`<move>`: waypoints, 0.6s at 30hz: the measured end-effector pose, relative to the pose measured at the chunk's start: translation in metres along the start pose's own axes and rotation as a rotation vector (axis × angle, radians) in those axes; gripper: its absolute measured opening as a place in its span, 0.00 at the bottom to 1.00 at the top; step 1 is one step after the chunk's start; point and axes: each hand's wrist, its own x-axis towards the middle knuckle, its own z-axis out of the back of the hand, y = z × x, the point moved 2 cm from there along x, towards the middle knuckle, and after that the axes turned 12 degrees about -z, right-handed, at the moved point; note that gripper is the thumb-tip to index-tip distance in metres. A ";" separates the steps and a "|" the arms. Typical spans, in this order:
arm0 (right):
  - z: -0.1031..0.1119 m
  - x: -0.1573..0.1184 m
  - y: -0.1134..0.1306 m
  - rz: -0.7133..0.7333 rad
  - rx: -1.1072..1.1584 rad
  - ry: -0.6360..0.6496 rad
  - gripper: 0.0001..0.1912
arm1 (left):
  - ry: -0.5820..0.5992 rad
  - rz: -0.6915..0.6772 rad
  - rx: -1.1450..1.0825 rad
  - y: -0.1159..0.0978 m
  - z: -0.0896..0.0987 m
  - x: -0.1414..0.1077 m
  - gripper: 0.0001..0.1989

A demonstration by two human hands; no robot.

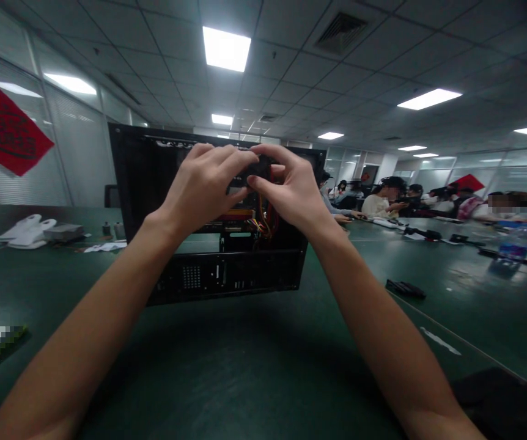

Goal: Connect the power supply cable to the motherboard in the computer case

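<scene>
A black open-sided computer case (128,177) stands upright on the table in front of me. Both hands reach into its upper middle. My left hand (213,174) curls its fingers and thumb on the left of a small black part (262,166), whose kind I cannot make out. From the right, my right hand (293,183) grips that same part, thumb and fingers bent around it. Red, yellow and black cables (266,220) hang below the right hand, beside a board with reddish slots (236,215). My hands hide much of the case's interior.
The green table (227,366) stretches wide. White plastic bags (27,231) and a grey box (63,232) lie to the left. On the right are a black object (405,289), a water bottle (518,241) and a dark item (506,400). Several people sit farther back.
</scene>
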 end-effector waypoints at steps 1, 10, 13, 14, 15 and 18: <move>0.000 0.000 -0.001 -0.001 0.015 -0.009 0.27 | -0.016 0.000 0.007 0.000 -0.002 0.000 0.16; 0.008 0.002 -0.009 -0.023 -0.056 0.000 0.25 | -0.114 0.059 -0.016 0.013 -0.014 -0.013 0.10; 0.009 0.001 -0.013 -0.019 -0.232 0.011 0.31 | -0.077 0.096 -0.036 0.016 -0.015 -0.016 0.11; 0.009 0.000 -0.015 -0.009 -0.314 0.010 0.33 | -0.065 0.099 -0.044 0.017 -0.016 -0.016 0.11; 0.009 -0.001 -0.016 0.003 -0.402 0.001 0.34 | -0.057 0.098 -0.051 0.017 -0.018 -0.016 0.12; 0.007 -0.002 -0.021 0.036 -0.642 -0.055 0.31 | -0.023 0.092 -0.075 0.017 -0.027 -0.018 0.13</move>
